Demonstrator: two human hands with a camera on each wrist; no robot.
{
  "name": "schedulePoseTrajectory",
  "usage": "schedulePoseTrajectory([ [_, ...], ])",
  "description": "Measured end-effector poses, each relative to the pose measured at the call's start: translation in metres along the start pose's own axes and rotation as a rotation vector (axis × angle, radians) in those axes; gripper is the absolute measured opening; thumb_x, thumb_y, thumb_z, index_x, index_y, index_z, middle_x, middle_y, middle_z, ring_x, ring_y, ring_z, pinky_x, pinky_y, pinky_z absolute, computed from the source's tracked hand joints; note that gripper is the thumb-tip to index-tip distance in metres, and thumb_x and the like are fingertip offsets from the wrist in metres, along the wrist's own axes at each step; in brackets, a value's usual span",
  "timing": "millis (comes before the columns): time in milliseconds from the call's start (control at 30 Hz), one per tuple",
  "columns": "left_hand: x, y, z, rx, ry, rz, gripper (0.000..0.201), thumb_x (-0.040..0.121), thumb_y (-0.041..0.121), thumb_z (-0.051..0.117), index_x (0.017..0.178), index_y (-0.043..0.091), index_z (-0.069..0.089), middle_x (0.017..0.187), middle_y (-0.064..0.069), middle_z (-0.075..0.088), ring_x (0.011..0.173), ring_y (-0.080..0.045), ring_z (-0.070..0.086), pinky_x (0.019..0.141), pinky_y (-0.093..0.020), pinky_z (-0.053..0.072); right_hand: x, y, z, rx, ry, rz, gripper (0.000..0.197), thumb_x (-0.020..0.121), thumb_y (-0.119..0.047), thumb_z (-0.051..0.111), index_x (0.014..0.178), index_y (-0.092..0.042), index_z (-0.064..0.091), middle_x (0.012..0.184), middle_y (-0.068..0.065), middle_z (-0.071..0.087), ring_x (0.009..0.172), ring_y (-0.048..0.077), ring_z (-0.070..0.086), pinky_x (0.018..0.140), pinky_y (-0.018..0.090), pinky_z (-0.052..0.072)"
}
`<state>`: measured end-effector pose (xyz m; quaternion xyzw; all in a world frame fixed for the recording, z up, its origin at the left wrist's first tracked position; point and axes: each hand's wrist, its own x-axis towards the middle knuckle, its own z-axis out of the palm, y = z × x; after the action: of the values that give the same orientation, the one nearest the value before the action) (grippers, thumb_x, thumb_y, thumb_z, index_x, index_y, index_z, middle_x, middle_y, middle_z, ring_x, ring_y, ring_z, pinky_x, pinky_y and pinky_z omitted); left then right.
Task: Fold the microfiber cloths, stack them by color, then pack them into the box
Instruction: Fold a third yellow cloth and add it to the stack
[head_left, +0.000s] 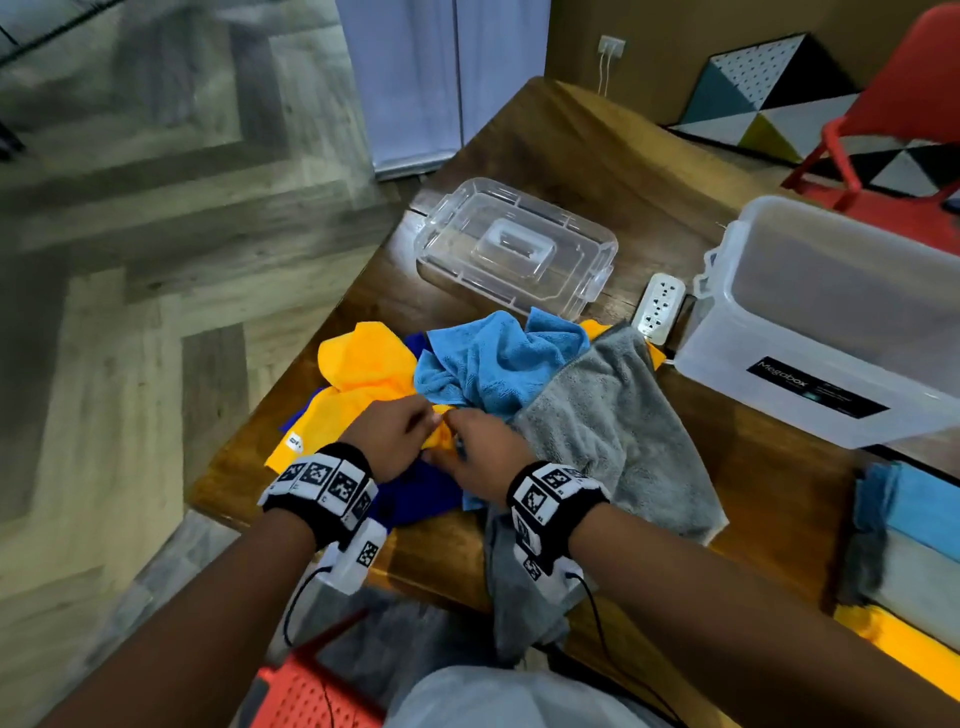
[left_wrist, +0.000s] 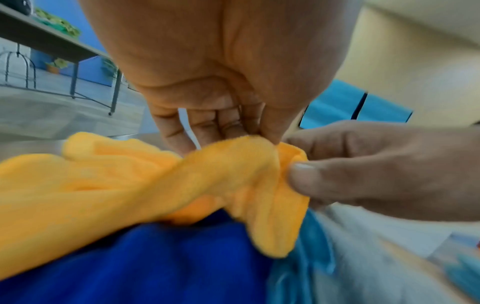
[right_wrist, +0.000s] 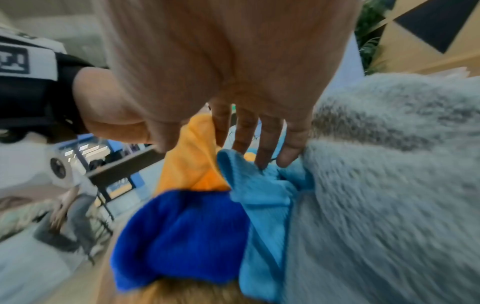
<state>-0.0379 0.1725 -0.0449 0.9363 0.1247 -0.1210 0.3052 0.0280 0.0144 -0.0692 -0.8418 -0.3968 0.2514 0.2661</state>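
Observation:
An unfolded yellow cloth (head_left: 363, 364) lies on a loose pile with a light blue cloth (head_left: 493, 358), a dark blue cloth (head_left: 421, 493) and a grey cloth (head_left: 613, 426). Both hands meet at one corner of the yellow cloth (left_wrist: 130, 181). My left hand (head_left: 423, 421) pinches that corner from above, its fingertips (left_wrist: 267, 133) closed on the edge. My right hand (head_left: 457, 423) pinches the same corner (right_wrist: 192, 164) between thumb and forefinger; its other fingers (right_wrist: 270, 144) stretch out over the light blue cloth (right_wrist: 262, 195). The clear box (head_left: 831, 322) stands open at the right.
The box's clear lid (head_left: 514, 249) lies behind the pile, a white power strip (head_left: 658, 306) beside it. Folded light blue, grey and yellow cloths (head_left: 909, 545) lie at the table's right edge. A red chair (head_left: 893, 119) stands beyond the table. The table's left edge runs close to the pile.

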Motion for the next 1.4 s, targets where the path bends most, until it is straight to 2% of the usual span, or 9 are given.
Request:
schedulePoseTrajectory([
  [133,0.008,0.042,-0.027,-0.251,0.208,0.106,0.020,0.093,0.036,0.061,0.091,0.019,0.050,0.077,0.003,0.060,0.068,-0.005,0.055,0.060,-0.019,0.040,-0.005,-0.008,-0.051,0.151,0.278,-0.035,0.014,0.091,-0.023,0.060,0.096,-0.011,0.065,0.082,0.004,0.067,0.075,0.024,0.061,0.066,0.036,0.047],
  [233,0.019,0.063,-0.050,-0.176,0.204,0.191,0.044,0.073,0.034,0.083,0.103,0.028,0.051,0.090,0.004,0.064,0.080,-0.011,0.060,0.070,-0.024,0.047,-0.017,-0.005,-0.101,0.204,0.427,-0.075,0.015,0.086,-0.015,0.059,0.100,-0.013,0.066,0.078,-0.002,0.064,0.070,0.014,0.056,0.063,0.026,0.040],
  [467,0.060,0.099,-0.070,0.122,0.258,0.352,0.021,0.081,0.034,0.062,0.092,0.018,0.068,0.093,-0.007,0.061,0.085,-0.029,0.059,0.075,-0.034,0.047,-0.078,0.003,-0.216,0.340,0.880,-0.057,0.016,0.096,-0.015,0.054,0.085,-0.026,0.054,0.067,-0.012,0.049,0.061,-0.005,0.046,0.057,0.013,0.034],
  [733,0.079,0.197,-0.084,-0.060,0.535,0.373,0.031,0.092,0.010,0.051,0.117,0.016,0.067,0.112,-0.015,0.068,0.103,-0.030,0.061,0.084,-0.029,0.041,-0.181,0.036,-0.278,0.280,1.316,-0.047,0.020,0.103,-0.020,0.050,0.084,-0.026,0.048,0.067,-0.006,0.041,0.060,-0.002,0.039,0.056,0.022,0.034],
  [833,0.070,0.237,-0.082,-0.198,0.569,0.533,0.035,0.089,0.002,0.054,0.114,0.022,0.067,0.101,-0.009,0.070,0.083,0.001,0.055,0.072,-0.004,0.037,-0.208,0.061,-0.279,0.287,1.362,0.044,0.024,0.102,-0.036,0.048,0.083,-0.022,0.051,0.070,0.011,0.051,0.067,0.013,0.049,0.063,0.040,0.044],
  [933,0.063,0.254,-0.053,-0.190,0.354,0.505,0.033,0.083,0.013,0.059,0.113,0.020,0.071,0.095,-0.003,0.069,0.086,-0.005,0.065,0.071,-0.010,0.039,-0.226,0.092,-0.260,0.358,1.243,0.187,0.038,0.104,-0.046,0.043,0.084,-0.015,0.055,0.073,0.008,0.053,0.072,0.015,0.054,0.069,0.038,0.045],
  [1067,0.075,0.222,0.030,0.129,-0.131,0.482,0.051,0.077,0.045,0.047,0.111,0.016,0.071,0.108,-0.013,0.070,0.097,-0.023,0.063,0.076,-0.024,0.035,-0.242,0.138,-0.191,0.300,0.721,0.466,0.021,0.106,-0.031,0.044,0.113,-0.024,0.062,0.105,-0.004,0.061,0.097,0.010,0.055,0.094,0.032,0.045],
  [1200,0.068,0.176,0.123,0.568,-0.570,0.268,0.041,0.095,0.024,0.051,0.135,0.022,0.053,0.139,-0.011,0.052,0.128,-0.029,0.049,0.099,-0.032,0.038,-0.255,0.189,-0.104,0.199,0.080,0.675,0.041,0.106,-0.023,0.042,0.147,-0.018,0.041,0.143,0.015,0.051,0.124,0.031,0.052,0.099,0.034,0.041],
  [1400,0.054,0.147,0.172,0.673,-0.509,0.249,0.051,0.086,0.022,0.056,0.134,0.033,0.040,0.139,-0.001,0.036,0.133,-0.029,0.032,0.104,-0.048,0.029,-0.265,0.223,-0.039,0.132,-0.186,0.663,0.039,0.106,-0.033,0.041,0.138,-0.011,0.049,0.142,0.017,0.049,0.129,0.032,0.047,0.102,0.037,0.035],
])
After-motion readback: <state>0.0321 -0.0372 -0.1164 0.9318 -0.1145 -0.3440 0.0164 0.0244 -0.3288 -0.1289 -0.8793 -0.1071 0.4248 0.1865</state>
